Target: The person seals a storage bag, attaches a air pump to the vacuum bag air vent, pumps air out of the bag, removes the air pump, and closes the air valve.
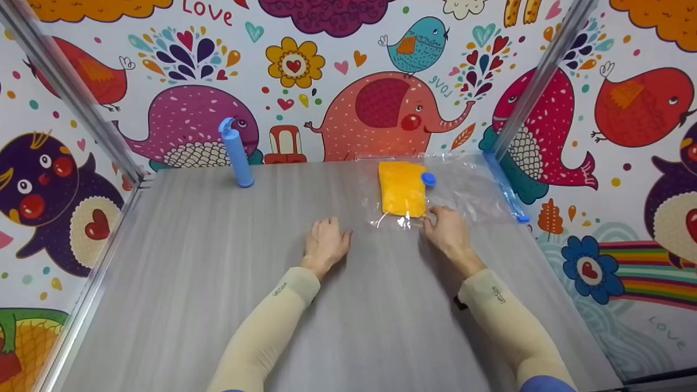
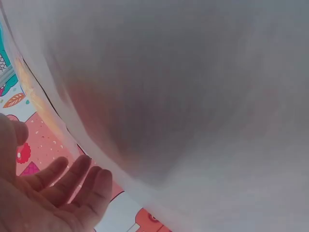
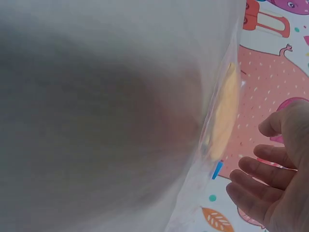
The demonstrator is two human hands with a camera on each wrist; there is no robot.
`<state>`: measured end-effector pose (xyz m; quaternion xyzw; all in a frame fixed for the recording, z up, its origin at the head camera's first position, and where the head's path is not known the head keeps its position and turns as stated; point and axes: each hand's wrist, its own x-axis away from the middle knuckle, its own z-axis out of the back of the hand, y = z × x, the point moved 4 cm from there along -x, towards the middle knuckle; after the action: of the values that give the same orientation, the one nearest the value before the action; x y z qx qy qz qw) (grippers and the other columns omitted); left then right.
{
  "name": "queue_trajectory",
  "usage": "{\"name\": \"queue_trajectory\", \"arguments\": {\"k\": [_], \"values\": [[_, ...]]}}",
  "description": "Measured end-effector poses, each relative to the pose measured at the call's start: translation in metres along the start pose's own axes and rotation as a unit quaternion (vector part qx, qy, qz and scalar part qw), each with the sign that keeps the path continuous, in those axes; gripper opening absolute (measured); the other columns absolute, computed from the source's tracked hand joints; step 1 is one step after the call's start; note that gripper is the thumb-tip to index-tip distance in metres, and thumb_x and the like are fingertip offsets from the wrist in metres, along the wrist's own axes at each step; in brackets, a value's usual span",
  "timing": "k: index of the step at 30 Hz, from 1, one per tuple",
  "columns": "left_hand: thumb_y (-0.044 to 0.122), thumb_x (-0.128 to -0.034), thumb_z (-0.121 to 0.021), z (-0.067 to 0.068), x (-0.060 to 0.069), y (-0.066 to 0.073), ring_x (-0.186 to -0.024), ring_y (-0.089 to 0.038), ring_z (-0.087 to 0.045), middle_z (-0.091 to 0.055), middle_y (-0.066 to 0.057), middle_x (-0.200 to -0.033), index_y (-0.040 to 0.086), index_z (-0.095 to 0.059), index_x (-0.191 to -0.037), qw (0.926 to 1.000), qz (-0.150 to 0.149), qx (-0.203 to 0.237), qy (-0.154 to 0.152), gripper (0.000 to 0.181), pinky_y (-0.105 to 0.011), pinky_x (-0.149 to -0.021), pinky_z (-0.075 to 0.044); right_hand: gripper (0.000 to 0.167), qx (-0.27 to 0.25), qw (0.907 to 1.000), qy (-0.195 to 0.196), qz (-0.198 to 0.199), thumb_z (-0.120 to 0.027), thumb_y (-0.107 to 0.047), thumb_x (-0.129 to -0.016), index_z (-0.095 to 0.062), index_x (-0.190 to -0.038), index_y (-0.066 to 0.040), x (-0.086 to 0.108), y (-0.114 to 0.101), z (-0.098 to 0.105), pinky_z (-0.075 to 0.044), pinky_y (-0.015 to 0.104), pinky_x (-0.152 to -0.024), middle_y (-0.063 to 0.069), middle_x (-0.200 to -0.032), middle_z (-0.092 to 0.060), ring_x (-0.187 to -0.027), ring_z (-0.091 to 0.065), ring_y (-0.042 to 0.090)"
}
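Observation:
A clear plastic vacuum storage bag [image 1: 468, 198] lies flat at the back right of the table, with a folded yellow cloth-like item [image 1: 402, 189] inside. A round blue valve cap [image 1: 428, 179] sits beside the yellow item. My right hand [image 1: 447, 231] is at the bag's near edge; whether it touches the plastic I cannot tell. In the right wrist view that hand [image 3: 275, 169] has loosely bent fingers with nothing between them. Left of the bag, my left hand [image 1: 327, 245] is low over the table, its relaxed fingers [image 2: 91, 188] holding nothing.
A blue hand pump [image 1: 238, 158] stands upright at the back left of the grey table [image 1: 218, 261]. The bag's blue zip strip [image 1: 506, 185] runs along the right edge. Patterned walls [image 1: 337, 60] and metal posts [image 1: 71, 87] enclose the table.

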<state>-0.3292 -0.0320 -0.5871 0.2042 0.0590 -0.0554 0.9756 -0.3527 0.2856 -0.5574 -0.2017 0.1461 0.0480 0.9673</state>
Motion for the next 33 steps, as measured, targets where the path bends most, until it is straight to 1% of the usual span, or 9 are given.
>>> {"name": "queue_trajectory", "arguments": {"k": [3, 11, 16, 22, 25, 28, 29, 31, 33], "values": [[0.044, -0.1117, -0.066, -0.002, -0.002, 0.003, -0.117, -0.041, -0.075, -0.079, -0.022, -0.125, -0.002, -0.072, -0.127, 0.9999, 0.006, 0.008, -0.004, 0.049, -0.054, -0.1, -0.065, 0.037, 0.0, 0.9999, -0.001, -0.01, -0.075, -0.021, -0.101, -0.078, -0.126, 0.005, 0.0, 0.006, 0.0, -0.063, 0.066, -0.1, 0.03, -0.123, -0.081, -0.114, -0.078, 0.052], [0.041, -0.1108, -0.069, -0.009, -0.009, 0.016, -0.112, -0.042, -0.079, -0.079, -0.024, -0.117, -0.006, -0.074, -0.121, 1.0, 0.001, 0.01, -0.002, 0.048, -0.053, -0.094, -0.068, 0.04, 0.013, 0.9993, -0.002, -0.036, -0.073, -0.026, -0.1, -0.078, -0.125, 0.005, -0.001, 0.024, 0.004, -0.064, 0.068, -0.095, 0.03, -0.12, -0.081, -0.111, -0.078, 0.053], [0.04, -0.1101, -0.07, -0.013, -0.011, 0.021, -0.114, -0.043, -0.078, -0.08, -0.024, -0.12, -0.005, -0.074, -0.121, 0.9999, 0.008, 0.009, -0.005, 0.047, -0.054, -0.097, -0.067, 0.044, 0.014, 0.9979, -0.012, -0.062, -0.073, -0.029, -0.102, -0.076, -0.129, 0.005, -0.003, 0.035, 0.006, -0.063, 0.068, -0.102, 0.031, -0.128, -0.08, -0.118, -0.077, 0.053], [0.04, -0.107, -0.073, -0.02, -0.018, 0.027, -0.11, -0.043, -0.077, -0.08, -0.025, -0.115, -0.006, -0.076, -0.116, 0.9998, -0.005, 0.013, 0.016, 0.047, -0.056, -0.094, -0.067, 0.045, 0.019, 0.9963, -0.003, -0.083, -0.073, -0.031, -0.103, -0.077, -0.129, 0.005, -0.007, 0.051, 0.012, -0.062, 0.069, -0.101, 0.03, -0.127, -0.08, -0.116, -0.077, 0.055], [0.039, -0.1038, -0.076, -0.039, -0.029, 0.024, -0.106, -0.043, -0.077, -0.08, -0.023, -0.11, -0.005, -0.076, -0.112, 0.999, -0.014, 0.016, 0.039, 0.045, -0.056, -0.091, -0.067, 0.046, 0.021, 0.9953, -0.01, -0.094, -0.073, -0.032, -0.103, -0.076, -0.13, 0.005, -0.008, 0.061, 0.013, -0.062, 0.069, -0.101, 0.031, -0.128, -0.08, -0.116, -0.076, 0.056], [0.041, -0.1031, -0.075, -0.064, -0.04, 0.02, -0.102, -0.04, -0.077, -0.081, -0.019, -0.107, -0.001, -0.078, -0.11, 0.9979, -0.028, -0.002, 0.059, 0.043, -0.053, -0.088, -0.067, 0.047, 0.026, 0.9944, -0.013, -0.101, -0.072, -0.033, -0.103, -0.076, -0.13, 0.005, -0.008, 0.072, 0.014, -0.061, 0.07, -0.1, 0.032, -0.128, -0.079, -0.116, -0.076, 0.057], [0.041, -0.1027, -0.075, -0.067, -0.042, 0.021, -0.103, -0.04, -0.078, -0.081, -0.02, -0.107, -0.001, -0.078, -0.111, 0.9978, -0.031, -0.003, 0.058, 0.043, -0.053, -0.089, -0.067, 0.047, 0.028, 0.9942, -0.012, -0.103, -0.073, -0.033, -0.103, -0.075, -0.13, 0.006, -0.009, 0.075, 0.015, -0.061, 0.071, -0.1, 0.033, -0.128, -0.079, -0.116, -0.075, 0.058], [0.041, -0.1028, -0.075, -0.065, -0.041, 0.027, -0.102, -0.039, -0.077, -0.081, -0.019, -0.106, -0.001, -0.079, -0.111, 0.9976, -0.036, -0.009, 0.058, 0.043, -0.053, -0.088, -0.066, 0.049, 0.032, 0.9936, -0.011, -0.108, -0.073, -0.033, -0.101, -0.075, -0.129, 0.007, -0.01, 0.082, 0.016, -0.061, 0.071, -0.099, 0.034, -0.127, -0.079, -0.117, -0.075, 0.059], [0.038, -0.1031, -0.076, -0.051, -0.038, 0.035, -0.103, -0.04, -0.077, -0.081, -0.02, -0.107, -0.003, -0.079, -0.111, 0.9982, -0.035, -0.003, 0.048, 0.042, -0.055, -0.09, -0.066, 0.051, 0.034, 0.9925, -0.017, -0.116, -0.071, -0.034, -0.102, -0.074, -0.131, 0.007, -0.013, 0.089, 0.018, -0.06, 0.071, -0.102, 0.034, -0.129, -0.078, -0.119, -0.074, 0.059]]}}
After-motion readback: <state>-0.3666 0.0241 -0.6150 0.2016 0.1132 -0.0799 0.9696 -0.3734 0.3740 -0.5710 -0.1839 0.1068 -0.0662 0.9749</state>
